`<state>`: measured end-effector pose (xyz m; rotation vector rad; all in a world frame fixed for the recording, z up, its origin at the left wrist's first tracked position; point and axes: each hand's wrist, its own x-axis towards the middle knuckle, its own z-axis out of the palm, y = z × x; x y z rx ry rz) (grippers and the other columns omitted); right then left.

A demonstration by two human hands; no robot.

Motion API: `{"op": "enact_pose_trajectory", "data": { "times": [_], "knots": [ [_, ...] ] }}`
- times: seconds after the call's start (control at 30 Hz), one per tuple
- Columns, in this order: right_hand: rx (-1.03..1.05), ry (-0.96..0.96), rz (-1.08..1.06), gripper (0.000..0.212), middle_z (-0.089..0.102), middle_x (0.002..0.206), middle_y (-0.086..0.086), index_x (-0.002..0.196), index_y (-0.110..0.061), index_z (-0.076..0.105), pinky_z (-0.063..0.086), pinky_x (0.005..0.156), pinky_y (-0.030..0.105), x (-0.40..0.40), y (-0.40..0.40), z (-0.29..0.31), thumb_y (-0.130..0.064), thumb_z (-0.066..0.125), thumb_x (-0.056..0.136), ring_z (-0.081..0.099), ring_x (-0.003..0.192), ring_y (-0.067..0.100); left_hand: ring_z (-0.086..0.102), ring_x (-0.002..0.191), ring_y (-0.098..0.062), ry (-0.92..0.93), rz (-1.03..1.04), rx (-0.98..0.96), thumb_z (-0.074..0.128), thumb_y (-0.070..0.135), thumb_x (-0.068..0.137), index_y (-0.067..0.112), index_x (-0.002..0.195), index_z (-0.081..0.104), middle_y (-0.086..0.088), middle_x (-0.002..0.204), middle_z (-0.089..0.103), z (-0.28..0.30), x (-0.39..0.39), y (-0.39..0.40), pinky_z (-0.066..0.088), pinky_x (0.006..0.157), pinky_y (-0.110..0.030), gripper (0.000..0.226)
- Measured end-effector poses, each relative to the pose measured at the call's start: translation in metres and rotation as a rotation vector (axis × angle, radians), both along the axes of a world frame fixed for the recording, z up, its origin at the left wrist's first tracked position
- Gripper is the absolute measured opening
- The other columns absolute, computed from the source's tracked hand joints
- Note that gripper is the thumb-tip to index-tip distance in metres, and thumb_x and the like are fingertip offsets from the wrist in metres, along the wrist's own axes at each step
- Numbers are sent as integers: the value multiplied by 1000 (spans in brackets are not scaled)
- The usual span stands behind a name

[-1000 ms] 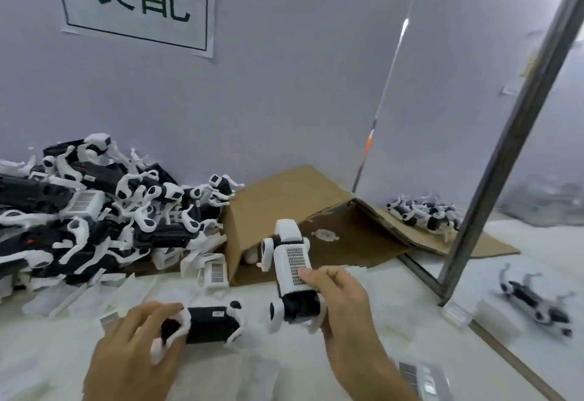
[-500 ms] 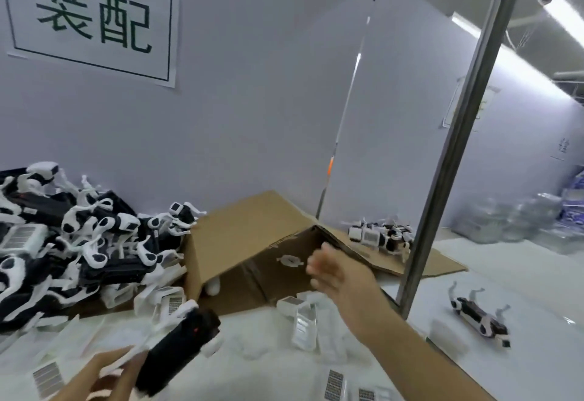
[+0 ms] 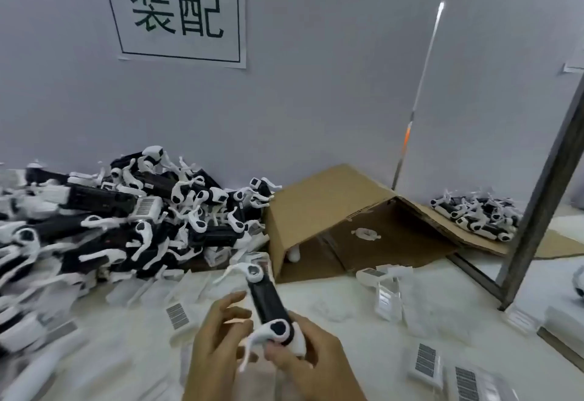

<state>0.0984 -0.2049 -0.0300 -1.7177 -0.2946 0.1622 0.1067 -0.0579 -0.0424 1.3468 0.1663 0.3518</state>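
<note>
Back from over by the box (image 3: 331, 220), my right hand (image 3: 313, 366) has joined the left hand (image 3: 218, 347) at the toy dog (image 3: 268, 302), which half a second ago was low on the left in the left hand alone. It is now held up between both hands, just above the near part of the worktop (image 3: 363, 347). Its black body runs away from me and slightly to the left, and its far white end points towards the box.

My right hand grips the near end, with the fingers curled round the white part and the thumb pressing from below. My left fingers lie spread along the body's left side, and a thin white leg crosses in front of them. I cannot tell whether that hand grips or only touches.

A big pile (image 3: 126, 211) of black-and-white dogs is heaped against the wall on the left, touching the tipped-over box. A smaller pile (image 3: 474, 214) sits on the flap beyond it, beside the post (image 3: 543, 198). Barcode labels (image 3: 178, 315) and clear bags lie scattered around my hands. A sign (image 3: 177, 12) hangs on the wall above.
</note>
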Motion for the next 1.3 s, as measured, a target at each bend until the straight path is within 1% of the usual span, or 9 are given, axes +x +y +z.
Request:
{"op": "enact_pose_trajectory", "data": {
  "times": [0.1, 0.23, 0.43, 0.57, 0.63, 0.97, 1.13, 1.2, 1.3],
  "knots": [
    [-110, -154, -115, 48, 74, 98, -21, 120, -45, 63, 51, 76, 13, 5, -13, -15, -20, 81, 83, 69, 93, 0, 71, 100, -20, 38, -139, -137, 48, 10, 98, 15, 106, 77, -5, 106, 77, 3, -1, 0, 54, 71, -25, 31],
    [-241, -406, -28, 70, 57, 123, -17, 132, -41, 54, 46, 94, 14, 11, -22, -22, 1, 76, 80, 54, 120, 0, 74, 101, -25, 16, -153, -293, 71, 37, 78, 4, 103, 75, -16, 103, 77, 6, -8, -5, 57, 79, -32, 41],
    [-249, -319, 60, 93, 43, 136, -34, 147, -47, 33, 40, 95, 8, 3, -14, -25, -62, 81, 69, 42, 129, -14, 73, 104, -28, -14, -100, -281, 80, 38, 71, 6, 95, 78, -18, 104, 76, 6, -13, -7, 60, 91, -35, 40],
    [-207, -499, -193, 66, 66, 106, -23, 122, -32, 66, 44, 82, 4, 4, -14, -21, -39, 94, 62, 60, 105, -8, 72, 107, -27, -9, -159, -217, 89, 41, 73, 10, 98, 79, -15, 107, 77, 7, -16, -13, 58, 94, -35, 41],
    [-137, -502, -215, 51, 72, 94, -20, 105, -43, 70, 48, 73, 8, 2, -17, -15, -52, 91, 59, 66, 93, 0, 72, 109, -27, -30, -229, -167, 83, 40, 74, 15, 102, 79, -12, 109, 76, 8, -18, -14, 57, 92, -32, 38],
    [-42, -463, -187, 66, 66, 115, -28, 120, -51, 58, 47, 75, 0, -1, -13, -14, -56, 89, 62, 62, 107, -6, 72, 108, -19, -148, -300, -39, 83, 39, 69, 24, 103, 79, -6, 108, 77, 8, -20, -12, 56, 85, -23, 37],
    [-195, -563, -102, 116, 17, 158, -37, 153, -54, 10, 32, 106, 9, 9, -19, -21, -39, 88, 68, 25, 145, -9, 60, 125, -14, -465, 29, 736, 74, 11, 81, 22, 125, 70, 3, 127, 71, 1, -17, -4, 47, 102, -30, 45],
    [-178, -601, -74, 110, 29, 154, -35, 154, -50, 16, 33, 103, 3, 9, -18, -17, -39, 85, 69, 36, 140, -6, 50, 136, -15, -615, 114, 1069, 67, -8, 72, 7, 132, 63, -4, 138, 63, -6, -11, 0, 36, 114, -36, 62],
    [-191, -700, -75, 92, 48, 142, -32, 149, -47, 32, 36, 100, 3, 6, -16, -19, -40, 81, 71, 51, 129, -5, 44, 141, -13, -621, 63, 1201, 67, -16, 59, 6, 135, 61, -1, 142, 59, -11, -8, 2, 31, 118, -37, 79]
  ]
}}
